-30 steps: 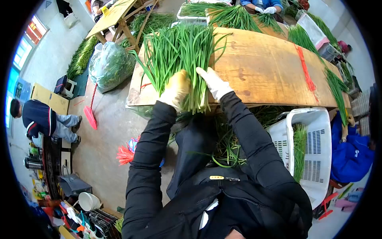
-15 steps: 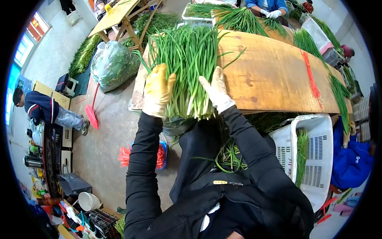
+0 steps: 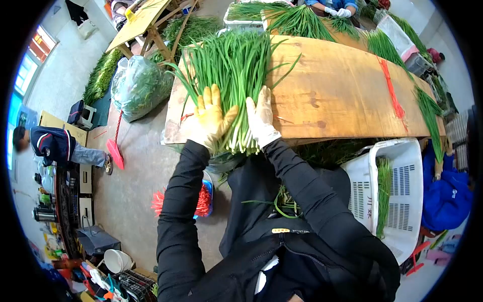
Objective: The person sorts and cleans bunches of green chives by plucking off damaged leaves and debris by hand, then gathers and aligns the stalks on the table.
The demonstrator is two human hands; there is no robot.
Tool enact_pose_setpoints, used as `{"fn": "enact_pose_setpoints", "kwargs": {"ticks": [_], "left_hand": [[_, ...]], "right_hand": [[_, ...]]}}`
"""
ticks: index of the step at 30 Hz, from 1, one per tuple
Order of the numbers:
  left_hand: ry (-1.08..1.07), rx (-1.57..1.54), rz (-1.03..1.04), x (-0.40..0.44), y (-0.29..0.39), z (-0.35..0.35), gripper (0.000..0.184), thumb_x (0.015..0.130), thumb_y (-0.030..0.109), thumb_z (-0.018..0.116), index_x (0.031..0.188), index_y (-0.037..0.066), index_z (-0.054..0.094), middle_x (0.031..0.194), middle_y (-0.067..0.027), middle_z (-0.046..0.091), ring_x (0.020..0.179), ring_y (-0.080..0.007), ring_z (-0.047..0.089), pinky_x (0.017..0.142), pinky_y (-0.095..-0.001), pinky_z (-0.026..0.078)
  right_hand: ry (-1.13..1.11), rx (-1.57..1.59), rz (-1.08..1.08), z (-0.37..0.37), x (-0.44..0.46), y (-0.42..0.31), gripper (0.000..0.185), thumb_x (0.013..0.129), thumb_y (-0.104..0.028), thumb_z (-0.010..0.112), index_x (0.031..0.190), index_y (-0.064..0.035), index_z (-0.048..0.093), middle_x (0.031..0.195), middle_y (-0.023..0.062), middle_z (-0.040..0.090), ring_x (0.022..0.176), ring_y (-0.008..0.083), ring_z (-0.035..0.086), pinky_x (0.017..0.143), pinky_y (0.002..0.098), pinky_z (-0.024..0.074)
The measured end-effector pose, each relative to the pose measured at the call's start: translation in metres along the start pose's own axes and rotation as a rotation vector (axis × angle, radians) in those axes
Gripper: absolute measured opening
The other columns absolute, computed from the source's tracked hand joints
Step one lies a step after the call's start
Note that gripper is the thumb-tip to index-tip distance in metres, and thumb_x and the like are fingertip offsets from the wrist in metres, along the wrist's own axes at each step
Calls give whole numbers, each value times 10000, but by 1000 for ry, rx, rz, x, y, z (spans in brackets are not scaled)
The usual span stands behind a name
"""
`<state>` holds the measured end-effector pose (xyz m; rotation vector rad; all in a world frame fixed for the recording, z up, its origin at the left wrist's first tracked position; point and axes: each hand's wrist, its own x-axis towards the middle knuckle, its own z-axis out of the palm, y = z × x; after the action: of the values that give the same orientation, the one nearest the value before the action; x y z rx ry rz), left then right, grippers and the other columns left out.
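Observation:
A thick bundle of long green garlic chives (image 3: 234, 63) lies on the wooden table, pale stem ends toward me at the near edge. My left hand (image 3: 211, 116), in a glove with a yellow palm side, rests against the bundle's left side with its fingers spread. Along the right side of the stems lies my right hand (image 3: 261, 113), in a whitish glove, fingers stretched out. Between the two hands the stems are pressed narrow, while the leaves fan out beyond. A small red strip (image 3: 186, 117) lies on the table left of my left hand.
The wooden table (image 3: 322, 95) stretches right, with red ties (image 3: 390, 90) and more chives (image 3: 429, 118) on it. Below stands a white crate (image 3: 359, 186). A blue basket of red ties (image 3: 203, 201) and a stuffed plastic bag (image 3: 138, 88) are at left. Other people are nearby.
My hands have come closer together, narrowing the stem end of the bundle. My left hand's fingers have spread. Red strips now show on the table beside the bundle. The view has shifted slightly.

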<state>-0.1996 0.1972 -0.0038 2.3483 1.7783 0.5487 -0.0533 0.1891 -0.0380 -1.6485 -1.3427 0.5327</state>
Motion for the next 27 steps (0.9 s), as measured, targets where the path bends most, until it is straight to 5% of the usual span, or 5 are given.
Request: {"fn": "enact_pose_setpoints", "kwargs": {"ticks": [5,7,10,16,27], "left_hand": [[284,42,342,-13,49,-43,558,830,405,520,1258,71,393,1321,-180,363,1228,-384,307,1007,-466,233],[-42,-197,585,-9,76,-51,268,811,249,568,1019,80,563,1091,-113,544,1120,-309,444,970,-420,300],[-34,-88,740,1,82,-16,254,779,290,573,1003,177,610,1200,-71,489,1206,-297,364,1006,-455,245],[-229,219,611,6,84,-4,358,708,404,608,995,193,634,1276,-70,427,1278,-298,263,1036,-490,169],[-137,282,438,-1,83,5,507,654,257,599,1151,168,551,1338,-54,375,1305,-254,219,1049,-487,137]], "right_hand": [[-341,-221,-98,-53,22,-7,647,908,-452,302,1284,74,305,1312,276,325,1211,357,356,1018,366,305],[-609,-387,-303,-76,44,-8,517,909,-354,338,1233,43,406,1264,243,409,1089,336,478,937,362,394],[-680,121,-55,-97,60,15,396,875,-175,403,1228,-1,448,1176,124,536,1053,204,508,902,273,392],[-551,-215,-89,-134,35,46,492,760,-413,598,1130,-92,569,1032,148,596,1019,254,533,882,343,407],[-342,-475,-699,-105,26,69,152,740,-257,614,837,-141,616,809,41,538,835,260,493,726,390,399]]}}
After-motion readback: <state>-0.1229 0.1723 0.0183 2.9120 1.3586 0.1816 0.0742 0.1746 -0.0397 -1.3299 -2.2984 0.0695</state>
